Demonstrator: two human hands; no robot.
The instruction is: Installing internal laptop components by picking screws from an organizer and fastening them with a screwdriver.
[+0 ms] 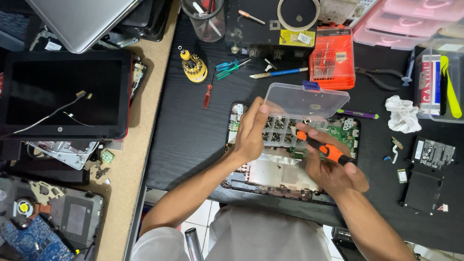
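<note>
My left hand (251,130) grips the left end of a clear plastic compartment box (280,128) whose lid (305,100) stands open. The box rests on an opened laptop base (285,174) with a green circuit board (340,134) showing. An orange-and-black screwdriver (325,149) is held in my right hand (333,166), its tip pointing into the box's compartments.
On the black desk lie a red screwdriver (207,95), a yellow bit holder (193,65), an orange bit case (331,59), pliers (382,77), crumpled tissue (402,113) and a black battery pack (427,176). A detached laptop screen (63,96) and other boards sit left.
</note>
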